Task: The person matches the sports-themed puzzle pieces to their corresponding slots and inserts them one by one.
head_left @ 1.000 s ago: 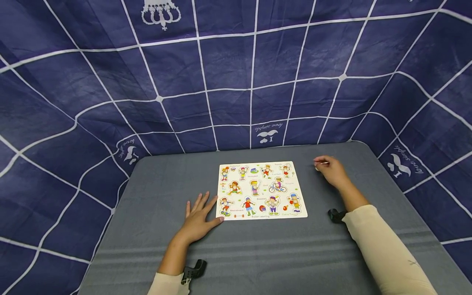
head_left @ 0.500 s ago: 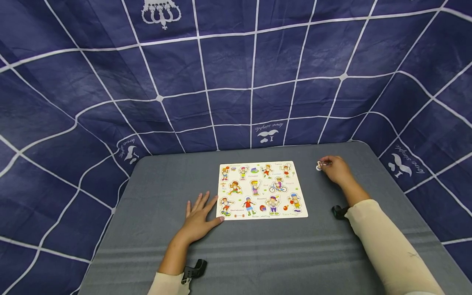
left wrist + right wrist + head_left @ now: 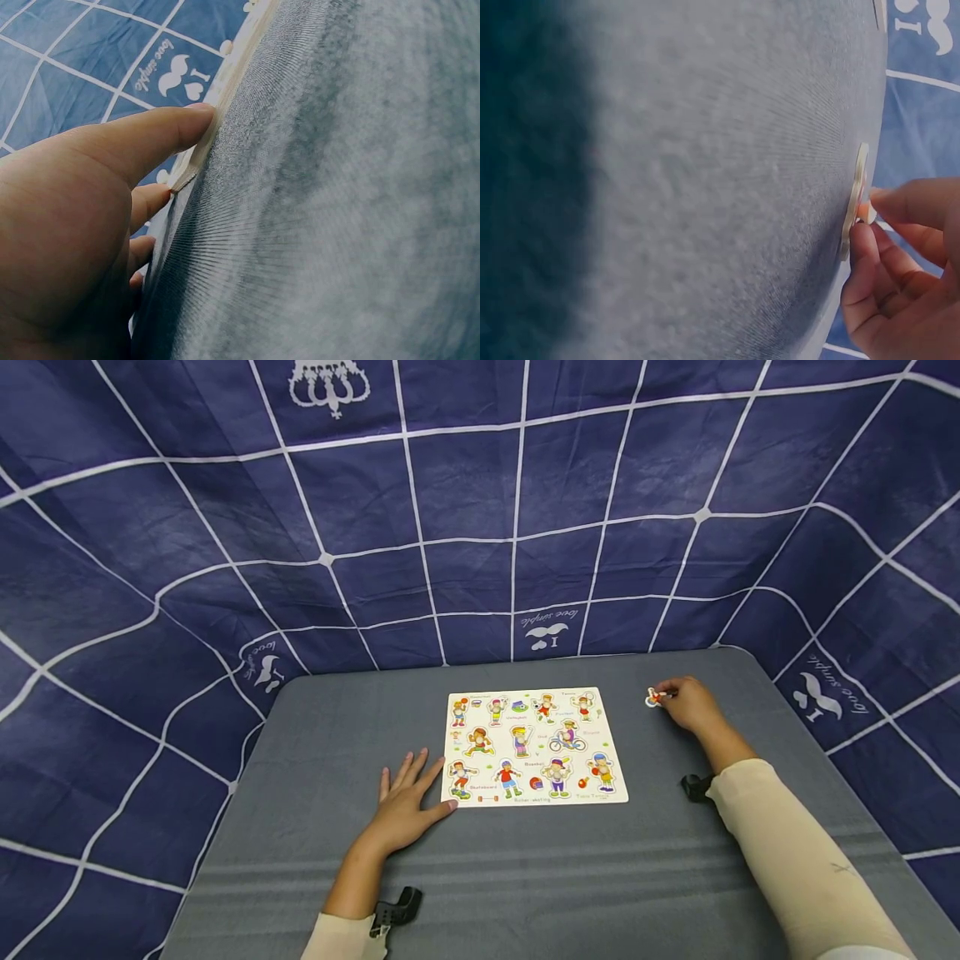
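A white wooden puzzle board (image 3: 480, 768) with sports figures lies flat on the padded surface. My left hand (image 3: 401, 814) rests at its near left corner with fingers spread; in the left wrist view the thumb (image 3: 196, 118) touches the board's edge. To the right of the board, my right hand (image 3: 688, 702) pinches a small puzzle piece (image 3: 652, 697) with white and red on its face. In the right wrist view, thumb and fingers hold the piece (image 3: 853, 206) by its round knob (image 3: 866, 211), close over the cloth.
Grey cloth (image 3: 337, 727) covers the work surface. Navy curtains (image 3: 465, 577) with white grid lines stand behind it and at both sides. A black wrist strap mount sits on the left wrist (image 3: 397, 908) and another on the right wrist (image 3: 696, 787).
My right hand has shifted slightly right, and the piece it holds has turned so that more of its face shows. The left hand and the board have stayed put.
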Motion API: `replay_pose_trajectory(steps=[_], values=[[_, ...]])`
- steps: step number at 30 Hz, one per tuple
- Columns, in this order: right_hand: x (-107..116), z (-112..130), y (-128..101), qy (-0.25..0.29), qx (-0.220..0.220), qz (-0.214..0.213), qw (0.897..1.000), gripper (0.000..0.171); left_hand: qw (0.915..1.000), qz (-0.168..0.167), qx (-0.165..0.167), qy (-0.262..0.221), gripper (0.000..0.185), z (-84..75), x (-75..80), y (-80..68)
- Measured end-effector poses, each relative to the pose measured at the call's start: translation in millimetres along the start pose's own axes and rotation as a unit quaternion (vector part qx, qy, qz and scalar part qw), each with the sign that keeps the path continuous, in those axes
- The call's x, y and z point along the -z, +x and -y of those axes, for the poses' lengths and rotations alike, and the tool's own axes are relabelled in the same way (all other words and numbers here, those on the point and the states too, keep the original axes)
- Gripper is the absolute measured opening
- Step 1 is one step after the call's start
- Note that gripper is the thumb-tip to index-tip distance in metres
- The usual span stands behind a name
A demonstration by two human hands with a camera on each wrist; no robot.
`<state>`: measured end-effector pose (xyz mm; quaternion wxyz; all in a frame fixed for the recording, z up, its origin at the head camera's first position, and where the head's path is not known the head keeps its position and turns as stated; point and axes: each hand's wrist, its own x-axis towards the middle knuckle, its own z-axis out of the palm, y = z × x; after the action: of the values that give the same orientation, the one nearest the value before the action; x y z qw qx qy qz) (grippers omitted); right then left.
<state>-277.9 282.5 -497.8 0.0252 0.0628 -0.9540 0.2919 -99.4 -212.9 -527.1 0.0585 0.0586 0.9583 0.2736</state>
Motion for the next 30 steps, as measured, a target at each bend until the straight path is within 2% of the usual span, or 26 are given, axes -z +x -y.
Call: replay_pose_trajectory(steps=[6,15,30], values=[[0.3,-1.2,2.4,-0.012,0.007,0.009,1.000,0.022,1.0000,0.004,-0.001,-0.001,0.081,0.4,-0.5,-0.3],[1.4,-1.6,2.8,-0.017,0.014,-0.001,1.000,0.018,1.0000,0.004,0.002,-0.004,0.081,-0.4,-1.2,-0.3],[4.2,-2.3,0.3,-0.007,-0.005,-0.010,1.000,0.017,1.0000,0.004,0.004,0.002,0.081,0.1,-0.5,0.5]])
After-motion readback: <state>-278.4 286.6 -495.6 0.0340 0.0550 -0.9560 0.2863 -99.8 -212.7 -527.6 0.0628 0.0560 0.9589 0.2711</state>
